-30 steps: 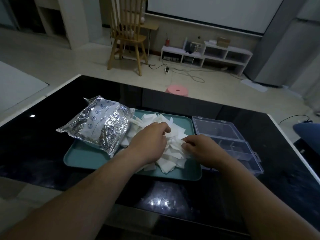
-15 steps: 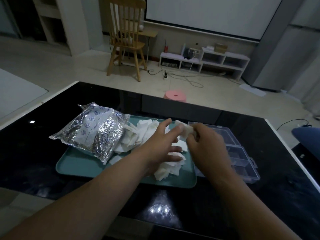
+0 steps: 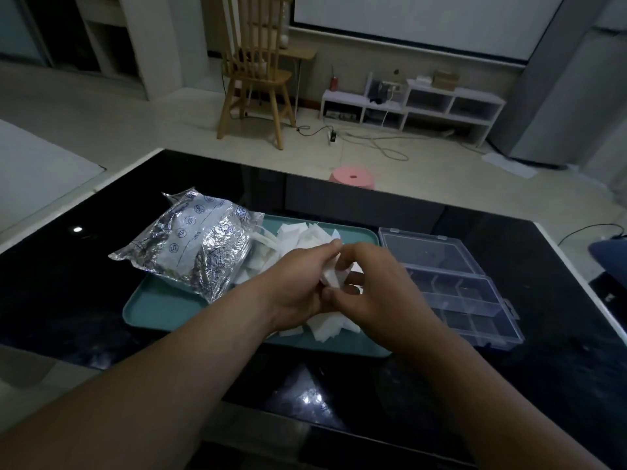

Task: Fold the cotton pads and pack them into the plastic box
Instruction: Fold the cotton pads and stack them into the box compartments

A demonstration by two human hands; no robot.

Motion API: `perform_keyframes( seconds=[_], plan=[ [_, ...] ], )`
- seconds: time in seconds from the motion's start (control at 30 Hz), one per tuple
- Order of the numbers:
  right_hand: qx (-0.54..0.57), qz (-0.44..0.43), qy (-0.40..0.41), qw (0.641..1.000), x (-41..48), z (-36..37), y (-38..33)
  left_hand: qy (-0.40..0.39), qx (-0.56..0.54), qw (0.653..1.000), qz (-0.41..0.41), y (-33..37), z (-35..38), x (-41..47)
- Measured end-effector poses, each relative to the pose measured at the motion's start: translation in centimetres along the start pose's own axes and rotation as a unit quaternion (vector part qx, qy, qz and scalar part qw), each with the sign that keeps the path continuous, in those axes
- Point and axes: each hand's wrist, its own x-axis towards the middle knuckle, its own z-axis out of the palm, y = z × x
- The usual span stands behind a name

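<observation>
We see left hand [image 3: 298,283] and right hand [image 3: 380,286] pinching one soft white cotton pad [image 3: 334,278] over the teal tray's [image 3: 159,310] pad pile [image 3: 305,235]; crinkly foil bag [image 3: 193,242] at 9 o'clock, clear divided plastic box [image 3: 451,283] at 3.

Far beyond the left grip [image 3: 300,283], a wooden chair [image 3: 259,79] stands on pale floor [image 3: 152,123]; rightward, a white shelf [image 3: 412,101] under a projection screen [image 3: 424,18]; nearer, a pink stool [image 3: 353,178].

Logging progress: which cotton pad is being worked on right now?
The pad held between the left hand and right hand over the tray; the others lie loose in the pile on it.
</observation>
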Motion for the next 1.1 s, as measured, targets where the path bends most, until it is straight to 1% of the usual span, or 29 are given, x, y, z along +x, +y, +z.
perform_keyframes(
  seconds=[0.1, 0.2, 0.27, 0.37, 0.47, 0.53, 0.63, 0.73, 0.8, 0.87, 1.0, 1.03, 1.1],
  plan=[
    [0.071, 0.02, -0.005, 0.997, -0.1, 0.0, 0.0, 0.01, 0.001, 1.0, -0.01, 0.0, -0.3, -0.1],
    [0.144, 0.034, -0.007, 0.989, -0.3, -0.6, -0.3, 0.009, -0.042, 0.999, -0.013, 0.2, -0.4, -0.2],
    [0.171, 0.034, 0.005, 0.985, -0.3, -0.7, -0.3, -0.002, -0.056, 0.998, -0.014, 0.3, -0.5, -0.2],
    [0.154, 0.023, 0.009, 0.988, -0.1, -0.4, 0.0, -0.015, -0.032, 0.999, -0.01, 0.3, -0.5, -0.1],
    [0.139, 0.017, -0.024, 0.99, -0.1, -0.1, 0.1, -0.029, -0.014, 0.999, -0.02, 0.2, -0.3, -0.1],
    [0.15, 0.014, -0.028, 0.988, -0.1, -0.1, 0.0, -0.048, -0.025, 0.998, -0.031, 0.0, -0.3, -0.2],
    [0.185, 0.009, -0.018, 0.983, 0.2, -0.4, 0.1, -0.056, -0.065, 0.996, -0.029, 0.2, -0.6, -0.2],
    [0.174, 0.005, -0.029, 0.984, 0.2, -0.6, 0.1, -0.042, -0.042, 0.998, -0.022, 0.2, -0.6, -0.2],
    [0.16, -0.002, -0.033, 0.986, 0.2, -0.4, 0.2, -0.038, -0.028, 0.998, -0.034, 0.1, -0.6, -0.1],
    [0.17, -0.001, -0.044, 0.984, 0.1, -0.3, 0.1, -0.042, -0.018, 0.998, -0.041, -0.2, -0.7, 0.1],
    [0.184, -0.003, -0.069, 0.98, 0.3, -0.9, 0.0, -0.012, -0.013, 0.999, -0.038, -0.3, -1.0, 0.3],
    [0.184, 0.01, -0.056, 0.981, 0.5, -1.1, 0.2, 0.003, -0.027, 0.999, -0.031, -0.2, -1.0, 0.3],
    [0.161, 0.059, 0.012, 0.985, 1.1, -1.6, 0.9, 0.056, -0.058, 0.997, -0.004, 0.4, -1.4, 0.6]
  ],
)
